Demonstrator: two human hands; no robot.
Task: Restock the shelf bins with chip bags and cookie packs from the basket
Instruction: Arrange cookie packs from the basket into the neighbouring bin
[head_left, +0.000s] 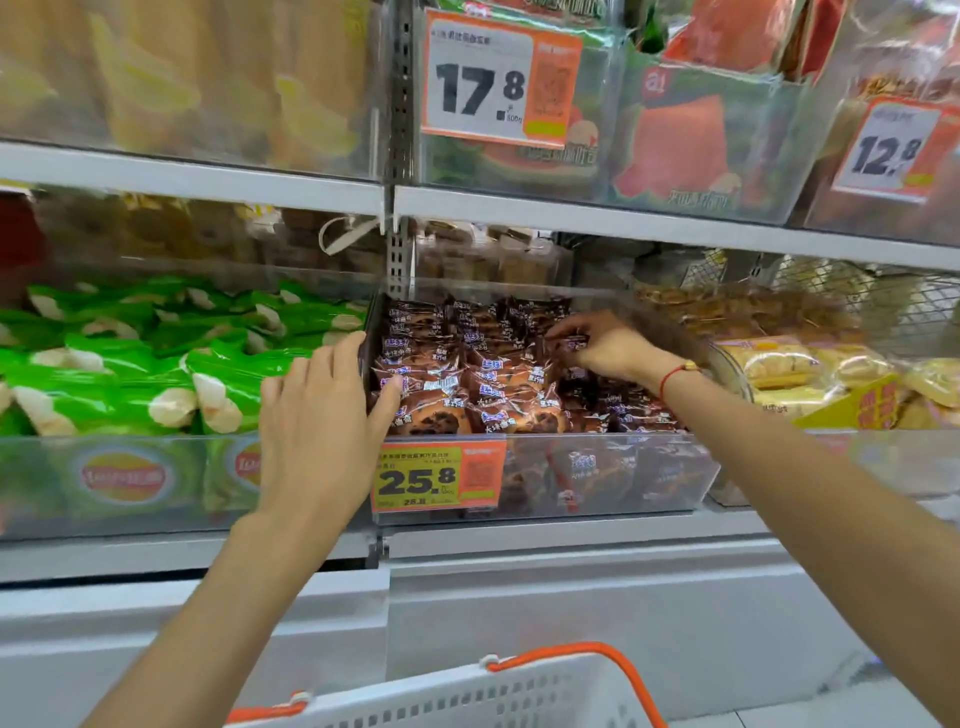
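Middle bin packed with brown cookie packs, piled up to its clear front wall. Right hand inside it, pinching one pack. Left hand relaxed, fingers flat on bin's left wall. Left of bin: green chip bags. Below bin: white basket, contents unseen.

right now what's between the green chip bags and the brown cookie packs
In the head view, the clear bin wall separates the green chip bags from the brown cookie packs; the left hand rests on it.
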